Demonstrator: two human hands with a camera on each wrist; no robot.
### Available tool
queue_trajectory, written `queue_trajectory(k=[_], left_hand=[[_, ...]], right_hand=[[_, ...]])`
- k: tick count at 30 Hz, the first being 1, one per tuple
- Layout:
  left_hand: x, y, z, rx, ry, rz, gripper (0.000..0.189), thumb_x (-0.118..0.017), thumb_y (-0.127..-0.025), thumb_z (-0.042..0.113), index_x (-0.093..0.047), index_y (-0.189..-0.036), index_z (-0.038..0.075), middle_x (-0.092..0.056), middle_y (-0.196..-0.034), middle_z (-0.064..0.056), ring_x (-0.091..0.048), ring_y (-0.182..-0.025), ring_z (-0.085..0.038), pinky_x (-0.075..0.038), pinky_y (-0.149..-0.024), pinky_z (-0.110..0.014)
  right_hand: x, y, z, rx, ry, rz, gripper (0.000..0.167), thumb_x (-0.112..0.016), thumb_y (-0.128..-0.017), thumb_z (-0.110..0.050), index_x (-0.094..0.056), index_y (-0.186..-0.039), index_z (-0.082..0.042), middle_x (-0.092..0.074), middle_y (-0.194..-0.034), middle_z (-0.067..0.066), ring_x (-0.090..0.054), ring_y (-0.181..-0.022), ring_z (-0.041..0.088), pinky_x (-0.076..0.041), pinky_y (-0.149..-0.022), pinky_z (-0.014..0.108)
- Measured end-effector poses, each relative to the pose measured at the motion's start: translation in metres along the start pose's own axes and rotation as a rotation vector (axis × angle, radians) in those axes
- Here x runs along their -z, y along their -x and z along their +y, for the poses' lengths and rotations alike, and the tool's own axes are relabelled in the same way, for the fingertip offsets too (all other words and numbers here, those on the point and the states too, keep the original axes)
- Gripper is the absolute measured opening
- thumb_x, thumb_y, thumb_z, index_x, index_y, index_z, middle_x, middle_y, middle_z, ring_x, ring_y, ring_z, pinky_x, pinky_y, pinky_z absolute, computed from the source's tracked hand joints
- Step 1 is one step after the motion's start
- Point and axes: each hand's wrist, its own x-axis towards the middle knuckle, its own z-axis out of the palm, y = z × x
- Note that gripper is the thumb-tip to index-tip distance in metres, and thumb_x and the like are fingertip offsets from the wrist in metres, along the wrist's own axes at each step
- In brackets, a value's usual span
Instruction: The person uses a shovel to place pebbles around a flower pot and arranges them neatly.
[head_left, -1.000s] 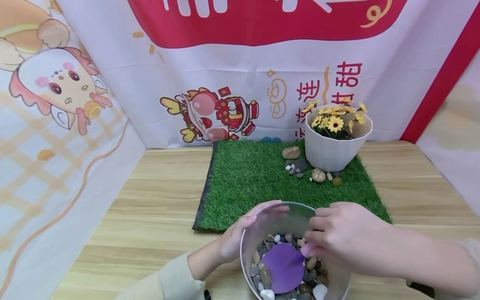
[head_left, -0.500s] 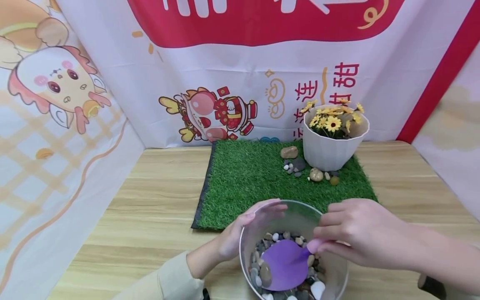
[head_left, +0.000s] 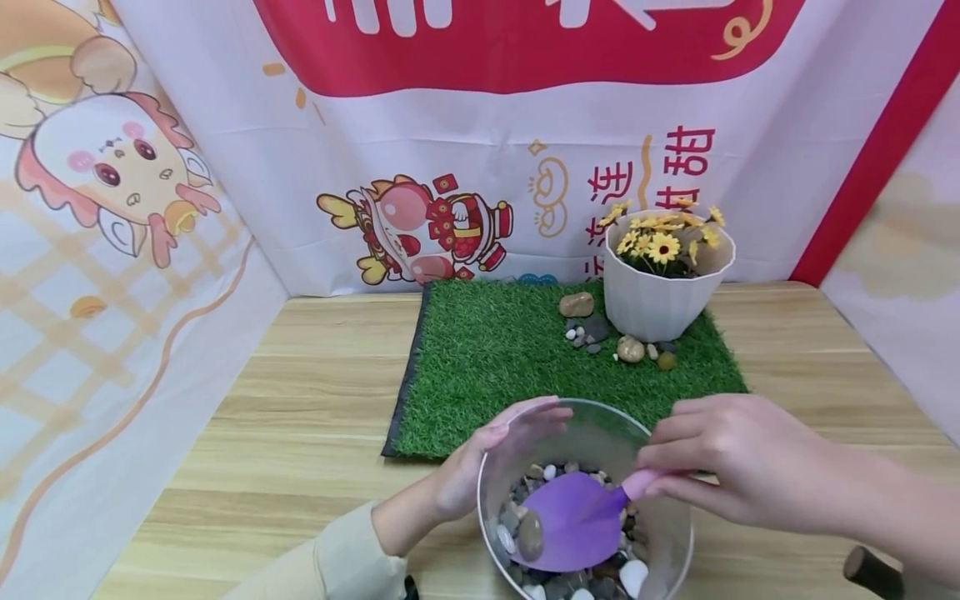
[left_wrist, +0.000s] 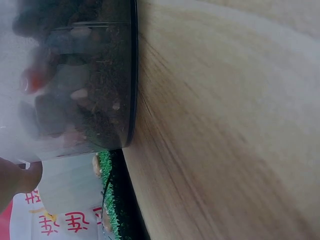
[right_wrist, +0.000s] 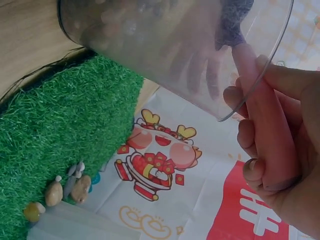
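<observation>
My right hand (head_left: pixel 731 458) grips the pink handle (right_wrist: pixel 270 135) of a trowel with a wide purple blade (head_left: pixel 573 521). The blade is inside a clear round container (head_left: pixel 678 554), tilted over mixed pebbles (head_left: pixel 632 577). A brownish oval stone (head_left: pixel 530 535) overlaps the blade's left edge. My left hand (head_left: pixel 465 475) rests against the container's outer left side, its fingers straight along the wall and visible through it in the right wrist view. Low in the container, the left wrist view shows dark soil (left_wrist: pixel 112 90) beneath the stones.
Behind the container lies a green turf mat (head_left: pixel 480 367) on the wooden table (head_left: pixel 300 400). A white pot (head_left: pixel 660 300) of yellow flowers (head_left: pixel 663 247) stands at its back right, with several stones (head_left: pixel 631 349) around it. Printed cloth (head_left: pixel 465 150) hangs behind.
The right hand has drawn back to the right and the trowel's blade has risen a little, showing more of its handle. The left hand has stayed against the container.
</observation>
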Motion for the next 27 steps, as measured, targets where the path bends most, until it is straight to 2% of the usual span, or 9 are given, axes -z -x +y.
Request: queue_trajectory(k=[8,13,19,22,25,27], left_hand=[[-0.001,0.000,0.001,0.003,0.016,0.000,0.067,-0.019,-0.108,0.038,-0.015,-0.159,-0.007,-0.024,-0.162,-0.030,-0.023,-0.150,-0.041,-0.020,-0.122,-0.057],[-0.001,0.000,0.002,0.024,-0.003,0.006,0.068,-0.019,-0.108,0.040,-0.015,-0.159,-0.005,-0.024,-0.163,-0.028,-0.025,-0.150,-0.039,-0.022,-0.122,-0.052],[0.000,0.000,0.002,0.061,-0.054,0.029,0.070,-0.020,-0.107,0.044,-0.019,-0.160,-0.001,-0.029,-0.163,-0.023,-0.031,-0.149,-0.034,-0.026,-0.121,-0.047],[0.000,0.000,0.002,0.056,-0.064,0.030,0.070,-0.019,-0.107,0.044,-0.019,-0.160,-0.002,-0.029,-0.163,-0.023,-0.031,-0.149,-0.034,-0.025,-0.121,-0.050],[0.000,0.000,0.002,0.043,-0.072,0.030,0.069,-0.018,-0.107,0.042,-0.020,-0.159,-0.003,-0.029,-0.163,-0.024,-0.031,-0.149,-0.035,-0.021,-0.122,-0.052],[0.000,0.000,0.002,0.049,-0.073,0.031,0.068,-0.017,-0.107,0.043,-0.020,-0.159,-0.002,-0.030,-0.163,-0.023,-0.032,-0.149,-0.035,-0.022,-0.121,-0.053]], right_hand=[[-0.001,0.001,-0.006,-0.008,0.036,0.073,0.030,-0.056,-0.104,-0.045,-0.078,-0.093,-0.028,-0.067,-0.087,-0.022,-0.053,-0.072,-0.005,-0.045,-0.058,0.011],[0.001,0.002,-0.009,-0.032,0.061,0.116,0.034,-0.055,-0.104,-0.045,-0.079,-0.092,-0.026,-0.068,-0.085,-0.018,-0.057,-0.071,-0.002,-0.047,-0.056,0.014],[0.007,0.011,-0.009,-0.126,0.099,0.108,0.037,-0.053,-0.103,-0.051,-0.080,-0.090,-0.029,-0.065,-0.086,-0.024,-0.057,-0.073,-0.004,-0.046,-0.056,0.013],[0.011,0.015,-0.007,-0.166,0.106,0.112,0.036,-0.055,-0.101,-0.054,-0.080,-0.090,-0.030,-0.066,-0.088,-0.025,-0.059,-0.074,-0.005,-0.047,-0.056,0.014],[0.015,0.017,-0.005,-0.190,0.130,0.124,0.040,-0.053,-0.101,-0.056,-0.081,-0.090,-0.030,-0.067,-0.090,-0.026,-0.060,-0.075,-0.007,-0.047,-0.057,0.013],[0.017,0.018,-0.003,-0.191,0.138,0.135,0.043,-0.051,-0.102,-0.057,-0.081,-0.090,-0.029,-0.068,-0.091,-0.025,-0.060,-0.075,-0.008,-0.047,-0.057,0.013]])
